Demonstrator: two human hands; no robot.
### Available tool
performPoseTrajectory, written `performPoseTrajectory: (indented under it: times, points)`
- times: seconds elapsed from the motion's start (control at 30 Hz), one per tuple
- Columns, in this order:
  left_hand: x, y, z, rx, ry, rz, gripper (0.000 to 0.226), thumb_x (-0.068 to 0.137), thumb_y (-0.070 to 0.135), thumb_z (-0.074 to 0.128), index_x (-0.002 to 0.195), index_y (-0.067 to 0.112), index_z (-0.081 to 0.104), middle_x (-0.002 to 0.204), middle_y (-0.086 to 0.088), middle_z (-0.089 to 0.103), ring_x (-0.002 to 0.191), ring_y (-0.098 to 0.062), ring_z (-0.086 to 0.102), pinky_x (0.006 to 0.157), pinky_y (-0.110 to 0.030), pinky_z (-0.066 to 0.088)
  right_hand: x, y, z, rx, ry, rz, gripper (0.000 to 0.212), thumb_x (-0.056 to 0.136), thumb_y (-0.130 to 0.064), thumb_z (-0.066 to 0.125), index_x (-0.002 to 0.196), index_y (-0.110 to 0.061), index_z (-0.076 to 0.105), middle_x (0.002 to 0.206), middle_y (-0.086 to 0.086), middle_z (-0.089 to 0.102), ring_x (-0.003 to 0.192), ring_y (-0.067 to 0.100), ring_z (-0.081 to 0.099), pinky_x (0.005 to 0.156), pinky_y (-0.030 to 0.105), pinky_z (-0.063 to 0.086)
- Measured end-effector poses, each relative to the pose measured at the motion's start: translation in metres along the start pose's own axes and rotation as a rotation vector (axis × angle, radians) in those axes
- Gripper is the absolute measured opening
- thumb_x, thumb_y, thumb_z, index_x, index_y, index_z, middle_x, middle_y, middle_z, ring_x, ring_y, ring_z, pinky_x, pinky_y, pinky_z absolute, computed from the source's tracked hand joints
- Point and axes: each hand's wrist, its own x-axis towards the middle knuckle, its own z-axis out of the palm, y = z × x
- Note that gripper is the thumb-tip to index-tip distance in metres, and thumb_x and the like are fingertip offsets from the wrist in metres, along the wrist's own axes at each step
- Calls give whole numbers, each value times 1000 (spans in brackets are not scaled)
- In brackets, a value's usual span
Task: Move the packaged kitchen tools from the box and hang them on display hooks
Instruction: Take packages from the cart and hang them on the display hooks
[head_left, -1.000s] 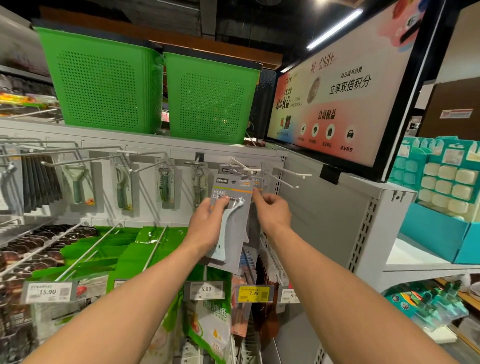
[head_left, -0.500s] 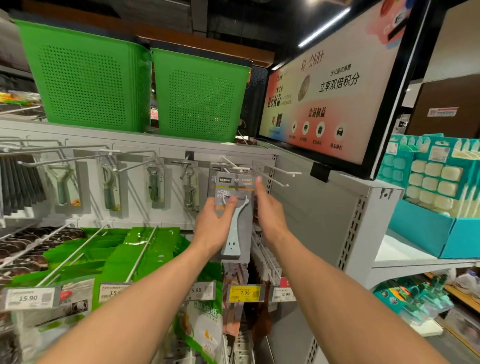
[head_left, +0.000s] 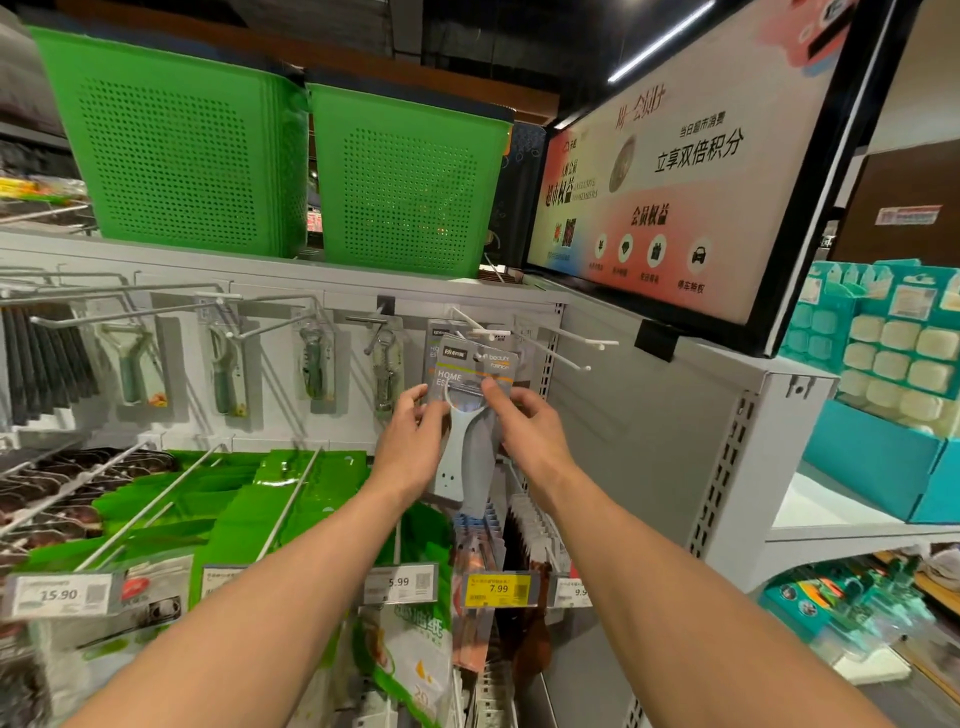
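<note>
- Grey carded peeler (head_left: 475, 364) sits near the right end of the back panel (head_left: 623, 415), its top at a white hook (head_left: 480, 331); whether it is threaded cannot be told.
- Left hand (head_left: 415, 441) pinches its left edge.
- Right hand (head_left: 530, 431) pinches its right edge.
</note>
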Motion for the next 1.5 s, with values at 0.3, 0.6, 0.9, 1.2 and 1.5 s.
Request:
performPoseTrajectory:
  times: [0.3,0.6,0.9,1.2,1.5]
  points:
    - [7,-14,1,-4,-51,-1,70,84,70,50,139,28,59,134,3,60,119,-12,59,111,-45,46,2,9,10,-14,91,-41,45,95,-66,59,110,-25,72,102,0,77,97,17,72,93,39,57]
    - [4,-20,11,-10,-2,157,53,110,45,40,161,38,31,155,5,52,141,-15,49,120,-38,36,-4,34,35,1,73,-138,87,81,-80,67,153,-38,44,149,-14,57,141,7,49,120,43,40]
    - [64,-20,32,84,-86,0,48,113,25,26,156,8,38,166,-7,32,139,-27,48,91,-28,34,59,22,42,-110,70,4,67,100,-57,59,155,-24,43,143,3,61,133,24,56,106,29,42]
    - [120,-34,35,267,-187,-38,50,110,28,25,148,-1,38,146,-25,46,121,-41,50,94,-41,38,112,28,55,-114,60,108,57,104,-39,60,152,-12,44,121,5,57,121,24,58,95,24,43]
    - [138,-33,36,206,-164,-123,59,109,44,26,135,-2,50,131,-27,57,108,-37,54,85,-37,39,132,34,63,-84,72,174,49,101,-41,65,141,-14,54,121,4,65,118,27,62,108,39,49]
